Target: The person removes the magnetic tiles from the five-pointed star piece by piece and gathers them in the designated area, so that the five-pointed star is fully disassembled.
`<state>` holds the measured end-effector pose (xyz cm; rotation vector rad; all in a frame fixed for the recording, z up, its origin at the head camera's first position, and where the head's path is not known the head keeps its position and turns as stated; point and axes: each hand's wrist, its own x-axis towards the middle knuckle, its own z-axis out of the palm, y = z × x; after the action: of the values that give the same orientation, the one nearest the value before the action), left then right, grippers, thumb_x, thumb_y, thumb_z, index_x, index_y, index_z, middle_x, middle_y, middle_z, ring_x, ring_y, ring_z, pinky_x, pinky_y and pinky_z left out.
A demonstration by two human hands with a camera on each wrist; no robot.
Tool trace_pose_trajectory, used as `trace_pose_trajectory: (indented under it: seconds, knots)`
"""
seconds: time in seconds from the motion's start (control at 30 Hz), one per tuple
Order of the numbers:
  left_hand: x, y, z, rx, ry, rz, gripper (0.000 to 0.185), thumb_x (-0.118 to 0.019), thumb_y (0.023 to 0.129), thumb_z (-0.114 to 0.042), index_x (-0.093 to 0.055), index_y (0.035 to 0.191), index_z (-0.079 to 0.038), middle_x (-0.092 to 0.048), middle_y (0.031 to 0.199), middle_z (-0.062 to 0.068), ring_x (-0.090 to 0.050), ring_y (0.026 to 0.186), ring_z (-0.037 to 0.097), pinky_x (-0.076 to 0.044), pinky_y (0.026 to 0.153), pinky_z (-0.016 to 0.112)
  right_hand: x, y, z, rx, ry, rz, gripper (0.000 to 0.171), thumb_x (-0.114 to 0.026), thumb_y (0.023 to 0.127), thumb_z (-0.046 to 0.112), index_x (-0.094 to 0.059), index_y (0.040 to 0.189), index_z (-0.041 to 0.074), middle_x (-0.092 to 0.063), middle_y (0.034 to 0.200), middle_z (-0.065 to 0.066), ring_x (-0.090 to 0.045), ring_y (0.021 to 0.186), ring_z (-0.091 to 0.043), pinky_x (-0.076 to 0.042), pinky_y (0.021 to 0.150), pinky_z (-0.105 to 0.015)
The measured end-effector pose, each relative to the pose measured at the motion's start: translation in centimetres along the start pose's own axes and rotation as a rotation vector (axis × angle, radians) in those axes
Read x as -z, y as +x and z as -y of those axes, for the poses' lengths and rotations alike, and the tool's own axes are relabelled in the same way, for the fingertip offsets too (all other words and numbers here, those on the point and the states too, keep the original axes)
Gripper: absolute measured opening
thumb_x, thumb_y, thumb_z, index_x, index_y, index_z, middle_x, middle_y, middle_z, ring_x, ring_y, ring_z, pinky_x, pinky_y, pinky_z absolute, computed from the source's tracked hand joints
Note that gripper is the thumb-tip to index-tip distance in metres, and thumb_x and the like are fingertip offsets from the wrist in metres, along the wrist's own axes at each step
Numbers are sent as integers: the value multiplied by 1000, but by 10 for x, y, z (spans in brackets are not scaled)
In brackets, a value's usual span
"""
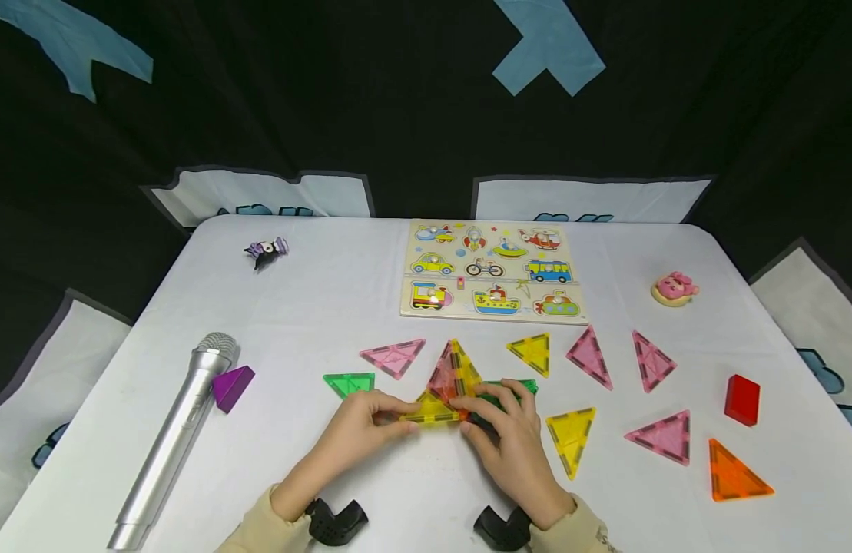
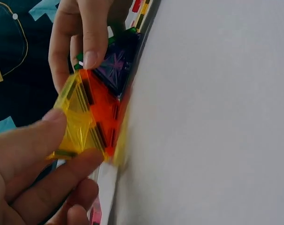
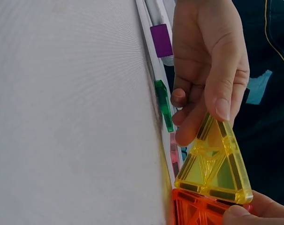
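On the white tablecloth [image 1: 343, 307], translucent triangle tiles show yellow [image 1: 532, 352], pink [image 1: 394, 356], green [image 1: 349, 382] and orange [image 1: 735, 475], each with dark edge strips, beside a red block [image 1: 742, 399], a purple wedge [image 1: 232, 386], a silver microphone [image 1: 173, 438], and a pale puzzle board [image 1: 491, 270] printed with what look like multicoloured vehicles.

We face a table [image 1: 343, 292] draped in white cloth, set against a black backdrop [image 1: 370, 92] patched with pale blue tape shapes [image 1: 546, 46]. White chair backs [image 1: 266, 192] stand behind it, evenly lit.
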<state>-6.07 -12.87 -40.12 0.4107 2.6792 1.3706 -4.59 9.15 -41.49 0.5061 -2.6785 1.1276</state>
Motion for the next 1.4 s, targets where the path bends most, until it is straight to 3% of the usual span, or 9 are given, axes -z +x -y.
trace_pose_trajectory:
  seconds: [0.27,0.4,0.47,0.57,0.8,0.97,1.17,1.27,1.4]
  knots:
    - [18,-2,1,-71,-59,5,22,-76,73,-24,-73,92,-13,-67,86,-5,-57,72,7,-47,62,26,0,-1,-2,4,11,-16,32,-71,79,14,-66,106,30,-53,115,-3,-27,121,-34,-20,91,-58]
    - [39,2,11,-24,-29,-193,23,-77,72,-22,-73,93,-13,-68,88,-2,-58,76,8,-47,65,26,1,-1,-3,12,13,-18,32,-71,79,13,-66,106,29,-53,115,-3,-27,120,-34,-19,91,-58]
    - [49,5,19,33,13,-330,24,-76,72,-21,-73,94,-11,-69,90,2,-53,62,8,-43,53,23,2,-1,-3,15,9,-19,33,-71,78,13,-66,106,29,-53,115,-3,-27,120,-35,-20,90,-59]
    - [58,11,33,126,75,-484,25,-75,74,-19,-71,96,-7,-68,90,9,-58,59,14,-34,42,22,3,-1,-4,20,8,-32,33,-71,78,11,-66,105,28,-53,114,-4,-27,119,-35,-20,89,-59]
    - [63,14,54,206,207,-617,27,-75,75,-16,-70,99,-5,-68,86,12,-63,84,29,-46,58,38,2,-1,-3,38,27,-33,33,-71,77,9,-67,105,27,-53,113,-6,-27,118,-37,-20,89,-59]
    - [65,12,57,216,243,-614,30,-74,75,-16,-69,103,-4,-65,96,17,-62,90,33,-47,66,45,0,0,-2,48,33,-38,33,-71,77,9,-67,105,27,-54,113,-6,-28,118,-37,-20,88,-60]
    - [56,14,47,66,256,-593,38,-76,73,-12,-65,108,-3,-60,111,18,-52,100,37,-31,82,47,0,0,-2,52,31,-38,32,-72,77,10,-67,105,26,-54,112,-6,-29,116,-35,-22,87,-59]
    - [38,14,31,-43,199,-471,44,-76,72,-11,-62,113,-4,-61,110,14,-49,99,32,-30,82,46,0,-1,-2,47,27,-42,33,-72,77,10,-67,104,27,-54,112,-5,-30,115,-33,-22,87,-58]
    - [10,17,12,-94,85,-201,37,-76,73,-15,-60,106,-7,-60,102,5,-50,97,24,-38,85,41,-1,-2,-1,45,39,-45,34,-73,76,9,-67,105,26,-54,110,-5,-30,114,-34,-22,88,-57]
